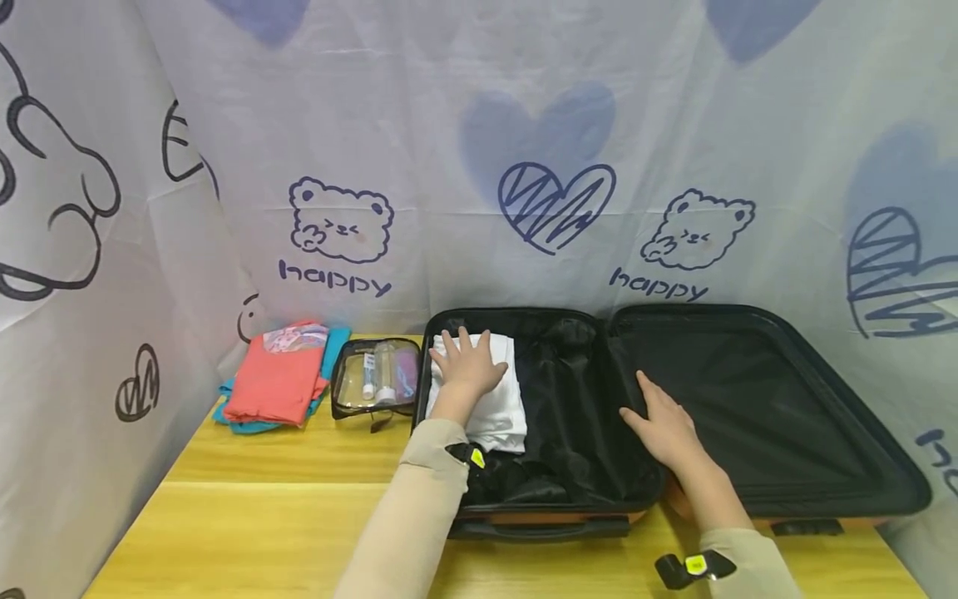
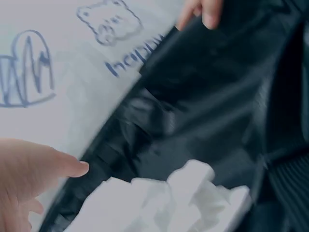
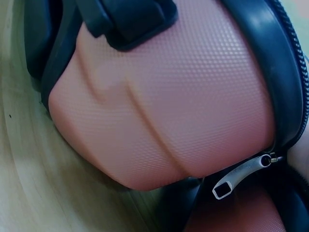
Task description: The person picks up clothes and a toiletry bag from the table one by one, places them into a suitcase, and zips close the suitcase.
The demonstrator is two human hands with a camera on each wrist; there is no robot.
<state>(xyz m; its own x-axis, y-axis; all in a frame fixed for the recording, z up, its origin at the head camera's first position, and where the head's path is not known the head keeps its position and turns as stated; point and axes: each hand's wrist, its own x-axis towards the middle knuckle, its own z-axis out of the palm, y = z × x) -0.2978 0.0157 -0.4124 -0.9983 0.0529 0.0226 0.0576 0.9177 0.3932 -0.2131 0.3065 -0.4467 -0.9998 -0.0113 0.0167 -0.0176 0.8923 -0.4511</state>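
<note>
An open suitcase (image 1: 561, 391) with a black lining lies on the table, its lid (image 1: 756, 399) folded out to the right. Folded white cloth (image 1: 500, 412) lies in the left part of its base. My left hand (image 1: 470, 368) rests over this cloth, fingers spread. In the left wrist view its thumb (image 2: 63, 164) shows beside the crumpled white fabric (image 2: 159, 208). My right hand (image 1: 666, 424) is at the base's right edge, by the lid, with extended fingers. The right wrist view shows the pinkish-orange shell (image 3: 178, 96) and a metal zipper pull (image 3: 241, 176).
Left of the suitcase stands a clear pouch (image 1: 352, 408) with black edging, holding small bottles. Farther left, a folded coral garment (image 1: 273, 387) lies on teal cloth (image 1: 334, 349). A printed white curtain (image 1: 449, 274) hangs behind the wooden table (image 1: 277, 532).
</note>
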